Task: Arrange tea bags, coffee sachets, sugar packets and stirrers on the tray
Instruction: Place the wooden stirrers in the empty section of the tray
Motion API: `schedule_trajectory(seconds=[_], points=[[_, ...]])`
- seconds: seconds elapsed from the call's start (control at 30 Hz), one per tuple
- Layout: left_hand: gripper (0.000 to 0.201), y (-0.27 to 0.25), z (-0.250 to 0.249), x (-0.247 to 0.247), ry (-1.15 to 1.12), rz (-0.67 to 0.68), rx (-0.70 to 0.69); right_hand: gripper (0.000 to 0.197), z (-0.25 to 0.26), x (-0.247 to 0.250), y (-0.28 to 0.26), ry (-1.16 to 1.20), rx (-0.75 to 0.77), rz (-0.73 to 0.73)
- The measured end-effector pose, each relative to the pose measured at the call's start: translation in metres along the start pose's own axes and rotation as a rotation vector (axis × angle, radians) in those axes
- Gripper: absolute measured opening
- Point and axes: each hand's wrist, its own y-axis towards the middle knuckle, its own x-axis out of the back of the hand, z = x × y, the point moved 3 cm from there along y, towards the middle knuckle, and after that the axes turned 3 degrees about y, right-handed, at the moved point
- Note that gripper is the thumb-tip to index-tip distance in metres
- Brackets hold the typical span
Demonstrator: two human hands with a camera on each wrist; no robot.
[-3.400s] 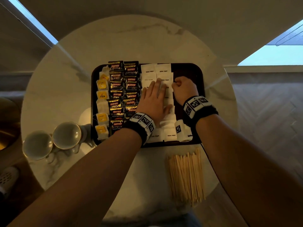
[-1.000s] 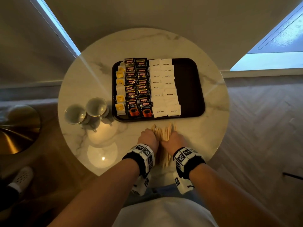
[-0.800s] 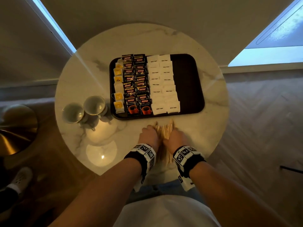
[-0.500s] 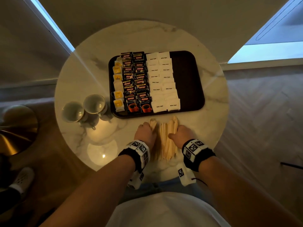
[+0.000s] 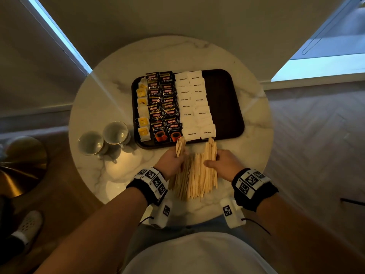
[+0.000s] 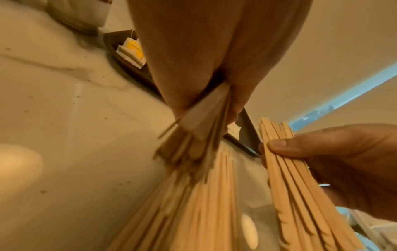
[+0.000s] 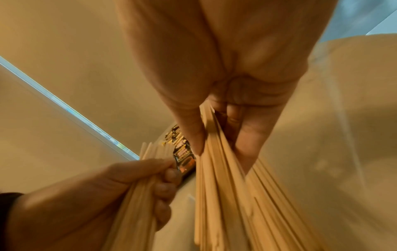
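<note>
Two hands on the stirrers [image 5: 194, 175] now, each with its own share. The left hand [image 5: 171, 162] has fingers and thumb curled round a small bunch, tips poking up past the knuckles toward the tray [image 5: 225, 107]; the left wrist view shows that bunch pinched tight between thumb and fingers [image 6: 193, 84]. The right hand [image 5: 222, 164] clamps a bigger bunch, thumb across the top and fingers wrapped under [image 7: 247, 135]. The hands sit a bit apart, with the rest of the pile fanned out on the table [image 5: 250, 147] between them, near its front edge.

Half a second ago both hands just flanked one flat pile lying on the marble; since then the pile has been split and the outer ends lifted. A few seconds back the hands were up on the tray pressing the sugar rows, and the stirrers lay untouched.

The tray sits just beyond the stirrers: tea bags [image 5: 142, 113] down the left edge, two columns of coffee sachets [image 5: 164, 107] next, two columns of sugar packets [image 5: 194, 105] after that, and a bare dark strip on the right. None of those have shifted. Two cups [image 5: 104, 138] stand left of the tray.
</note>
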Motion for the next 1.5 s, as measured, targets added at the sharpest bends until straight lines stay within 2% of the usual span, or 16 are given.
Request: schedule_trajectory(seconds=[0.17, 0.23, 0.3, 0.5, 0.67, 0.77, 0.83, 0.9, 0.97, 1.03, 1.17, 1.23, 1.27, 1.37, 1.4, 1.5], points=[[0.025, -0.004, -0.019, -0.016, -0.437, 0.132, 0.065, 0.026, 0.027, -0.004, -0.004, 0.045, 0.102, 0.037], [0.023, -0.003, -0.023, -0.02, -0.532, 0.126, 0.073, 0.024, 0.035, -0.004, -0.004, 0.038, 0.146, 0.043], [0.022, -0.004, -0.026, -0.022, -0.575, 0.115, 0.068, 0.026, 0.044, -0.005, -0.005, 0.013, 0.163, 0.049], [0.042, 0.004, -0.027, -0.025, -0.546, 0.146, 0.069, 0.027, 0.06, -0.008, -0.008, -0.216, 0.197, -0.036], [0.038, 0.006, -0.031, -0.022, -0.614, 0.241, 0.026, 0.043, 0.059, -0.007, -0.003, -0.259, 0.184, 0.048], [0.034, 0.007, -0.032, -0.021, -0.6, 0.267, -0.019, 0.08, 0.048, -0.004, 0.01, -0.432, 0.198, 0.013], [0.033, 0.009, -0.03, -0.02, -0.593, 0.251, -0.024, 0.087, 0.044, 0.001, 0.017, -0.51, 0.191, 0.018], [0.028, 0.012, -0.025, -0.015, -0.575, 0.198, -0.006, 0.083, 0.049, 0.008, 0.016, -0.408, 0.195, 0.067], [0.016, 0.013, -0.023, -0.008, -0.535, 0.18, 0.007, 0.066, 0.056, 0.015, 0.017, -0.248, 0.189, 0.111], [0.009, 0.015, -0.023, -0.005, -0.488, 0.197, -0.009, 0.055, 0.064, 0.026, 0.02, -0.161, 0.203, 0.036], [0.014, 0.019, -0.029, -0.006, -0.281, 0.21, -0.082, 0.041, 0.1, 0.046, 0.024, -0.009, 0.288, -0.15], [0.019, 0.022, -0.036, -0.01, -0.139, 0.256, -0.105, 0.044, 0.116, 0.049, 0.028, 0.03, 0.316, -0.182], [0.02, 0.023, -0.041, -0.012, -0.092, 0.274, -0.116, 0.048, 0.12, 0.046, 0.031, -0.022, 0.297, -0.138], [0.019, 0.026, -0.051, -0.018, 0.063, 0.301, -0.153, 0.059, 0.116, 0.026, 0.043, -0.183, 0.15, 0.114], [0.018, 0.028, -0.051, -0.018, 0.113, 0.292, -0.156, 0.06, 0.113, 0.025, 0.047, -0.151, 0.126, 0.124], [0.014, 0.029, -0.056, -0.019, 0.122, 0.293, -0.154, 0.058, 0.102, 0.032, 0.062, -0.033, 0.105, -0.008]])
